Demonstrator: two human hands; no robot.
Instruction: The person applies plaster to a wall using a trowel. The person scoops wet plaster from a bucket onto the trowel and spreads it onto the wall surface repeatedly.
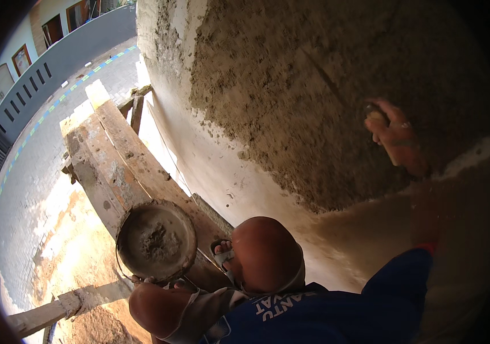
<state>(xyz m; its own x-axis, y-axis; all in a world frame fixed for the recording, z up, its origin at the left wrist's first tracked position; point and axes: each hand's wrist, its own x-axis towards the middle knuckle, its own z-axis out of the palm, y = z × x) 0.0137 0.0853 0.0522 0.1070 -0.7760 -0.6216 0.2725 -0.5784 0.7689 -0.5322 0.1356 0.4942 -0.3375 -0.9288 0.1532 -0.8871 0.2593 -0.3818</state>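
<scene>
My right hand (397, 135) is closed round the handle of a trowel (328, 80), up against the wall on the right. The blade shows nearly edge-on as a thin dark strip, pointing up and left over rough wet mortar (256, 97). My left hand does not show. Below my knees, on wooden planks, stands a round bucket (190, 221) holding grey wet mortar (159, 241), lumpy in the middle.
The narrow planks (107, 155) run away to the far left, spattered with mortar, above a paved yard (32, 172). A wooden pole (50, 315) crosses at lower left. Smooth pale wall (222, 178) borders the mortar. A sandalled foot (225, 255) rests beside the bucket.
</scene>
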